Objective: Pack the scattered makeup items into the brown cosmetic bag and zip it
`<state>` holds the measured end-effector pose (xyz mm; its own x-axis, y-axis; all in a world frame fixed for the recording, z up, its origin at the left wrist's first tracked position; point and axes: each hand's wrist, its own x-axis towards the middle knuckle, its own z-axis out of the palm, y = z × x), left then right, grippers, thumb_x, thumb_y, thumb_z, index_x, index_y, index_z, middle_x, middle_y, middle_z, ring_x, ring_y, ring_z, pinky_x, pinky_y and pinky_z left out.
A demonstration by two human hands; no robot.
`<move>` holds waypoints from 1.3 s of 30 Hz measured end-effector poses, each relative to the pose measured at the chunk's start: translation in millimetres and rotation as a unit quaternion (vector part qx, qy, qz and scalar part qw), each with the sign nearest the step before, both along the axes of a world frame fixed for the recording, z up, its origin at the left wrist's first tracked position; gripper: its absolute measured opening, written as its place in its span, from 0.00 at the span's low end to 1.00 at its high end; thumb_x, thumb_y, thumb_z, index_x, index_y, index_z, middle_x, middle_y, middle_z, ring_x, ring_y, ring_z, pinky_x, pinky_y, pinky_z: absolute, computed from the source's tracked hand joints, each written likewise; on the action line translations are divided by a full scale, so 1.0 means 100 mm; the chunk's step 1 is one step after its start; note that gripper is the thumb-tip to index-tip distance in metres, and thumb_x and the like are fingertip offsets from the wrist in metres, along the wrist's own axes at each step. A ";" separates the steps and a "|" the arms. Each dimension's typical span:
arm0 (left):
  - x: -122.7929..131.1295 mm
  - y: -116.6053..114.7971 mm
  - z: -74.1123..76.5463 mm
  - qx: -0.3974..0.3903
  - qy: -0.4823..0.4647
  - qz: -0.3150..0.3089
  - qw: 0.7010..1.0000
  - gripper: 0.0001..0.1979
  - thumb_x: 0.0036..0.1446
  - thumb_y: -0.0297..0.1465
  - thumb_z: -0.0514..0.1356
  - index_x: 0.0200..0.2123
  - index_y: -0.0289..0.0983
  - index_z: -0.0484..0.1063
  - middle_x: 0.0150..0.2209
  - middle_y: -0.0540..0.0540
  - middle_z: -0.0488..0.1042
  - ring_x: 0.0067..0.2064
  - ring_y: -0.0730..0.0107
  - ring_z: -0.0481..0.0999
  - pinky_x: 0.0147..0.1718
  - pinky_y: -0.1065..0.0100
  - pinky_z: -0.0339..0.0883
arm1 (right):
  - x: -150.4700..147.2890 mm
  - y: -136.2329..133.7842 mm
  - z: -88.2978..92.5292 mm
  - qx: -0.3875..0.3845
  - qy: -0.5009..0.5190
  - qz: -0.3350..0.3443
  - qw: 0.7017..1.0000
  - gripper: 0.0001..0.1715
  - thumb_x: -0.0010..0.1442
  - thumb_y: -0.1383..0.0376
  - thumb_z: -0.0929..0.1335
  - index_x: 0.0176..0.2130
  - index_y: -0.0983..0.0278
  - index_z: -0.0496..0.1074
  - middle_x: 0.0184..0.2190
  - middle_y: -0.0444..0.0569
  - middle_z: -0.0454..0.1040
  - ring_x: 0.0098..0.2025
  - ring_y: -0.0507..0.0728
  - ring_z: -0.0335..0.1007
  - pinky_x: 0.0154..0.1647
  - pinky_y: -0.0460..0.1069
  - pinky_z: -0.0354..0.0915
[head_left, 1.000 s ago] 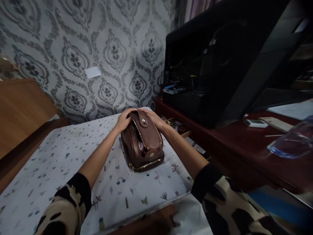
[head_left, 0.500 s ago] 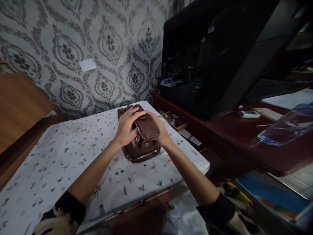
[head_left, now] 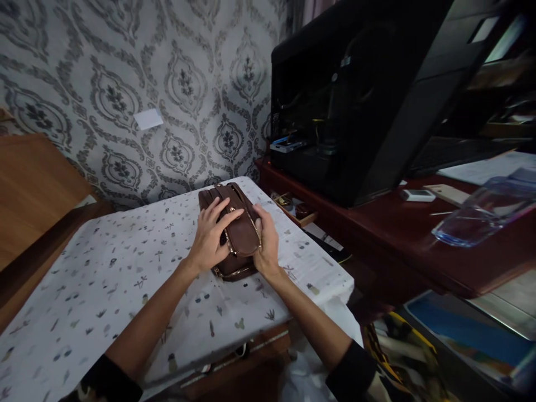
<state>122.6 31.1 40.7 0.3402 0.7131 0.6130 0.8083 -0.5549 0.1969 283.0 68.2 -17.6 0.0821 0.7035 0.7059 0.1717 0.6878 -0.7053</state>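
Note:
A brown leather handbag [head_left: 245, 233] with gold zips lies on the white patterned cloth. Its rounded, zip-edged flap is down over the front pocket. My left hand [head_left: 209, 231] holds the bag from the left, its fingers reaching across the top of the flap near a small gold stud and its thumb by the flap's left edge. Along the right side, my right hand [head_left: 267, 240] grips the bag, thumb uppermost beside the flap; its other fingers are mostly hidden.
The cloth-covered table [head_left: 138, 268] meets a papered wall. On the right, a dark red desk [head_left: 402, 240] carries a black computer case [head_left: 335, 111], a clear blue-tinted plastic container [head_left: 473, 218] and a small white box [head_left: 417, 195]. An open drawer [head_left: 297, 212] sticks out beside the table.
The flap has come down over the pocket gap and snap that showed before. My right hand has shifted from the flap's upper edge down along the bag's right side.

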 end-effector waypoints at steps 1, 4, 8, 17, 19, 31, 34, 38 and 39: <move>-0.01 -0.03 -0.02 0.006 0.009 -0.004 1.000 0.30 0.61 0.32 0.56 0.66 0.47 0.64 0.72 0.40 0.55 0.75 0.44 0.49 0.69 0.41 0.47 | 0.02 0.00 -0.01 -0.015 0.019 0.009 1.000 0.28 0.74 0.53 0.54 0.62 0.61 0.67 0.62 0.57 0.71 0.66 0.63 0.64 0.69 0.63 0.58; -0.04 -0.14 -0.06 0.020 0.043 -0.022 0.999 0.35 0.59 0.33 0.58 0.70 0.48 0.58 0.74 0.40 0.51 0.75 0.40 0.46 0.69 0.37 0.44 | 0.09 -0.01 -0.01 -0.036 0.049 0.021 0.998 0.27 0.75 0.52 0.55 0.61 0.61 0.69 0.61 0.56 0.72 0.64 0.61 0.67 0.69 0.61 0.59; -0.08 -0.25 -0.11 0.026 0.073 -0.053 0.996 0.37 0.61 0.35 0.59 0.72 0.51 0.53 0.75 0.40 0.48 0.75 0.38 0.43 0.69 0.35 0.43 | 0.16 -0.01 0.03 -0.047 0.043 0.031 0.998 0.28 0.75 0.50 0.55 0.59 0.60 0.71 0.59 0.55 0.74 0.62 0.61 0.69 0.67 0.61 0.62; 0.05 -0.13 -0.33 0.076 0.056 -0.008 0.996 0.31 0.66 0.42 0.59 0.70 0.47 0.58 0.71 0.35 0.56 0.75 0.40 0.47 0.69 0.35 0.41 | 0.13 0.23 0.28 -0.043 -0.136 0.068 0.987 0.34 0.71 0.44 0.58 0.59 0.64 0.71 0.59 0.62 0.73 0.63 0.66 0.68 0.66 0.64 0.62; 0.06 -0.11 -0.37 0.081 0.047 -0.015 0.995 0.31 0.65 0.43 0.60 0.69 0.46 0.59 0.70 0.35 0.58 0.74 0.40 0.48 0.69 0.35 0.41 | 0.14 0.26 0.34 -0.046 -0.157 0.069 0.984 0.34 0.71 0.43 0.58 0.57 0.65 0.73 0.55 0.62 0.76 0.58 0.66 0.72 0.63 0.64 0.66; -0.06 -0.11 -0.33 0.056 -0.063 -0.073 0.994 0.33 0.69 0.49 0.51 0.71 0.42 0.49 0.71 0.30 0.55 0.75 0.46 0.49 0.70 0.38 0.46 | -0.03 0.10 0.39 0.007 -0.259 -0.063 0.964 0.31 0.73 0.50 0.57 0.62 0.63 0.71 0.62 0.64 0.69 0.65 0.71 0.64 0.63 0.68 0.63; -0.07 -0.07 -0.35 0.052 -0.099 -0.062 0.992 0.29 0.72 0.48 0.47 0.70 0.44 0.51 0.70 0.32 0.58 0.74 0.50 0.52 0.70 0.40 0.48 | -0.04 -0.06 0.29 0.040 -0.277 -0.105 0.954 0.31 0.72 0.49 0.60 0.65 0.61 0.67 0.64 0.64 0.65 0.66 0.73 0.61 0.61 0.70 0.63; -0.10 -0.02 -0.36 0.043 -0.124 -0.071 0.989 0.27 0.72 0.48 0.44 0.68 0.44 0.57 0.69 0.35 0.61 0.73 0.51 0.55 0.70 0.43 0.49 | -0.06 -0.14 0.17 0.070 -0.283 -0.129 0.948 0.35 0.68 0.48 0.64 0.68 0.58 0.62 0.66 0.64 0.61 0.67 0.74 0.58 0.61 0.70 0.62; -0.11 0.00 -0.35 0.042 -0.130 -0.072 0.988 0.27 0.73 0.48 0.43 0.67 0.44 0.58 0.69 0.35 0.61 0.73 0.52 0.56 0.70 0.44 0.50 | -0.06 -0.14 0.16 0.074 -0.286 -0.129 0.946 0.37 0.68 0.48 0.65 0.69 0.58 0.61 0.67 0.64 0.60 0.67 0.75 0.58 0.60 0.70 0.63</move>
<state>111.2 30.7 5.8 0.2576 0.6119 0.7478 0.6474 -0.6839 0.3365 276.9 54.5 -1.6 -0.1881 0.6017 0.7763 0.6727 0.6548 -0.3445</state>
